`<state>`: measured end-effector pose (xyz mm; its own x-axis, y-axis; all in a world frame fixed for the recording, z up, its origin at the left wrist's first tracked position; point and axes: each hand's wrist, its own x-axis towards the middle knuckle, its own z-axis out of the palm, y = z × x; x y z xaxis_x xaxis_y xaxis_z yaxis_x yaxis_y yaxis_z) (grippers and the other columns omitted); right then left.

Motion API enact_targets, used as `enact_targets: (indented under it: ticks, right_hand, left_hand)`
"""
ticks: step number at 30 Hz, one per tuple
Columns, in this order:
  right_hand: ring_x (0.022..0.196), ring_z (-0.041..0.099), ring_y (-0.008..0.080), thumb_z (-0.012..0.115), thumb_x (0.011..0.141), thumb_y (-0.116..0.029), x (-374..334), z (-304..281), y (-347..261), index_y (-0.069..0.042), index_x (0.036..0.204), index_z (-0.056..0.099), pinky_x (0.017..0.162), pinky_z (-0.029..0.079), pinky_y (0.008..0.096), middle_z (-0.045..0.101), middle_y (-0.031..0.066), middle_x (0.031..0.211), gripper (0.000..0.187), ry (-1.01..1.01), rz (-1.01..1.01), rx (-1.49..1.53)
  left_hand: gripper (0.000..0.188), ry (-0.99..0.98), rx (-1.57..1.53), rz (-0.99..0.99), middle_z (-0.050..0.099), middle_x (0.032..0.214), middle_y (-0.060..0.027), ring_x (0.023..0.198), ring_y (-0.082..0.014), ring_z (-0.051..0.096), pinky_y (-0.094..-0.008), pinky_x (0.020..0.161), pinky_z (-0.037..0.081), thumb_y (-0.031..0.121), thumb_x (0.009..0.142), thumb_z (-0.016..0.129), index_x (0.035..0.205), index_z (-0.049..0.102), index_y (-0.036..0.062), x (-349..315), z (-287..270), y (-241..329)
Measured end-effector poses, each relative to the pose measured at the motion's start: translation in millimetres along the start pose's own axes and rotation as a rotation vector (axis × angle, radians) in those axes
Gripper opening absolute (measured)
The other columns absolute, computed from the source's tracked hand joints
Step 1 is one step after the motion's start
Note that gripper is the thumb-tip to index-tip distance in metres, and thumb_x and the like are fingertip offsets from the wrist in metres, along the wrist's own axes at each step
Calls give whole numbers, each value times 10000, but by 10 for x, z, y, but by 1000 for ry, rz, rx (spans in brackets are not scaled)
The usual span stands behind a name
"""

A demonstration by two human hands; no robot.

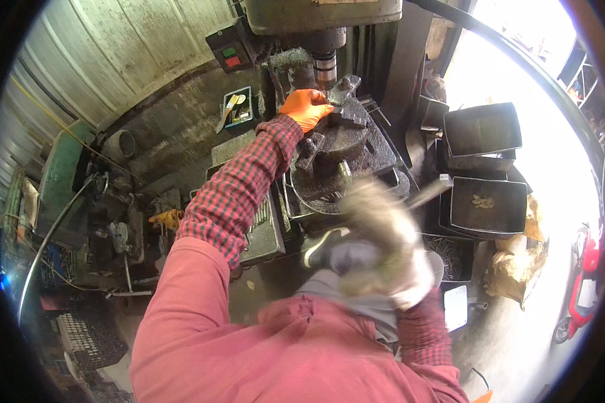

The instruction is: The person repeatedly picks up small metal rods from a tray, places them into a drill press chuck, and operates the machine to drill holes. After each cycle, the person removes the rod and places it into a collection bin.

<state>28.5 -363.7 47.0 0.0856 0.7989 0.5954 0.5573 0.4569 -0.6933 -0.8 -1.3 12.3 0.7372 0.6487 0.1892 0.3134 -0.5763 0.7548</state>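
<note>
My left hand (307, 109), in an orange glove, reaches to the dark metal vise-like fixture (348, 138) under the drill press. Its fingers are drawn together against the fixture's upper part; whatever they pinch is too small to make out. Just behind the hand, the shiny drill chuck (325, 67) hangs down. My right hand (390, 248), in a pale work glove, is over my lap and smeared by motion, so its fingers do not show clearly. Beside it a bar with a light-coloured end (430, 191) sticks out to the right; whether the hand holds it cannot be told.
A control box (231, 52) with green and red buttons is by the machine head. Near it lies a small tray (238, 107) with a brush. Black bins (482, 129) stand at right, above a bin of metal pieces (450, 255) and a paper sack (515, 272). Machinery fills the left.
</note>
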Motion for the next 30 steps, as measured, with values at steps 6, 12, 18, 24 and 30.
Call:
enact_targets:
  ticks: [6,12,18,24,30]
  right_hand:
    - [1174,650,352,876,723,-239,-388,-371,845,-48,1289,664,1064,501,528,691,181,1241,634,-376,455,-836]
    - [1058,622,182,495,1120,-329,-872,1560,1081,-53,1429,599,943,508,302,693,109,1250,428,55,947,696]
    - [999,705,239,696,941,-343,-599,230,517,15,1322,661,894,536,347,744,170,1133,524,-189,1099,121]
    - [952,730,290,708,790,-57,-231,-715,-313,9,936,758,1011,546,515,754,143,936,168,377,235,-118]
    - [799,724,341,777,865,-400,470,-722,84,-10,940,756,878,555,475,726,169,782,398,-28,385,-974]
  left_hand:
    - [344,45,35,45,776,977,-118,929,-211,730,-348,852,539,332,886,821,1045,772,30,-6,24,-24]
    - [353,26,-28,32,775,981,-126,938,-205,730,-342,864,537,326,885,822,1044,765,16,-27,13,1]
    - [429,-52,25,26,771,1103,-113,1041,-213,720,-349,924,537,325,891,822,1171,735,12,-25,-51,36]
    - [533,358,-185,201,663,1363,-151,1251,-244,630,-361,1069,495,192,969,746,1429,571,-13,-874,-122,-64]
    - [329,125,-500,-255,712,1105,-75,961,-158,675,-315,897,546,240,1119,499,1232,686,-6,-3004,356,-343]
